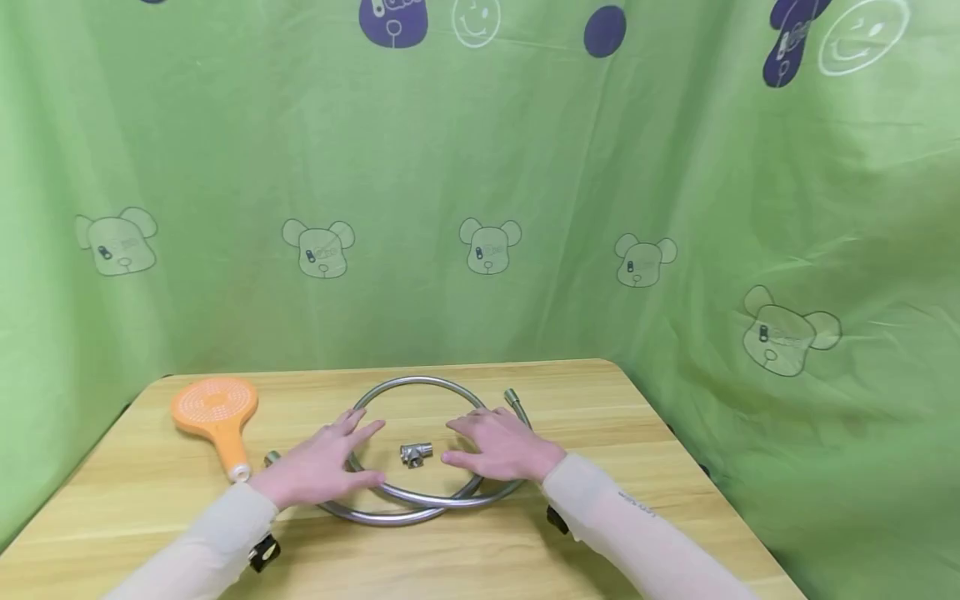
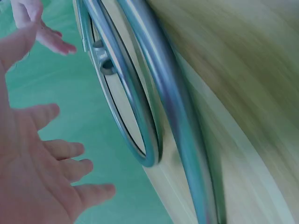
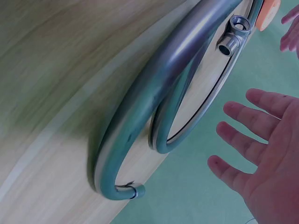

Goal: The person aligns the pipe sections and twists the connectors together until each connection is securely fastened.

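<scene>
A coiled metal shower hose lies on the wooden table. Inside its loop sits a small metal tee fitting, its threaded ports visible in the right wrist view. My left hand hovers over the coil's left side, fingers spread and holding nothing. Over the right side is my right hand, also with spread fingers and nothing in its grasp. Both wrist views show a gap between each palm and the hose. Left of my left hand rests an orange shower head, handle toward me.
One hose end points to the back right; the other end lies near the shower head's handle. Green curtains with bear prints hang behind and beside the wooden table.
</scene>
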`<state>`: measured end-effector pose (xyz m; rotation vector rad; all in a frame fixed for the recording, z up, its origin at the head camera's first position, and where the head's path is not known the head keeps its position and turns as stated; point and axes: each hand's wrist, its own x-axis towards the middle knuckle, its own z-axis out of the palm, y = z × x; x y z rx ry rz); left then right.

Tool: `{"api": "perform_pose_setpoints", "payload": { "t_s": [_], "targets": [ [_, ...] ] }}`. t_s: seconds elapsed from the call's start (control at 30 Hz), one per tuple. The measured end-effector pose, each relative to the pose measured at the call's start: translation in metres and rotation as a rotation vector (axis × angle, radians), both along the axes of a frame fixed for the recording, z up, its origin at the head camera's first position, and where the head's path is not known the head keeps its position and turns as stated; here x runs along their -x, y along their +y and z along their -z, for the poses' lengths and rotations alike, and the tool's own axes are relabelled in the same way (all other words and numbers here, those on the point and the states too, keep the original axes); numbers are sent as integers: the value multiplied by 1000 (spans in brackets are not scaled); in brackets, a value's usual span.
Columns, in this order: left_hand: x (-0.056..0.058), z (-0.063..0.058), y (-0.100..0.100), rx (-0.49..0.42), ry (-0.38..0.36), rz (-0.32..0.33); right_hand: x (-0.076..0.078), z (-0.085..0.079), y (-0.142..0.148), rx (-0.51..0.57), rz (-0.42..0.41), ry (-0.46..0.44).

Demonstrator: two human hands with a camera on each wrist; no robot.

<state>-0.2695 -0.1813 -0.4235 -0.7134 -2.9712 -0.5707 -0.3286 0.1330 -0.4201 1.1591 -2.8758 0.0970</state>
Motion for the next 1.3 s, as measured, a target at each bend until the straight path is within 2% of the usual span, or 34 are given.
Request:
{"api": "perform_pose_setpoints", "payload": {
  "t_s": [0.23, 0.43, 0.53, 0.8, 1.07, 1.3],
  "targets": [
    [6, 1, -21, -103, 113, -148, 2, 4, -9, 12, -15, 39],
    [4, -8, -44, -93, 206, -242, 2, 2, -16, 32, -31, 49],
    [3, -11, -56, -92, 217, -289, 2, 1, -18, 39, -28, 44],
    [-4, -13, -89, -92, 153, -387, 1, 5, -20, 31, -38, -18],
    [-7, -13, -119, -79, 110, -496, 1, 6, -22, 20, -38, -4],
    [-11, -10, -142, -76, 2, -572, 2, 8, -23, 8, -36, 6]
  ]
}}
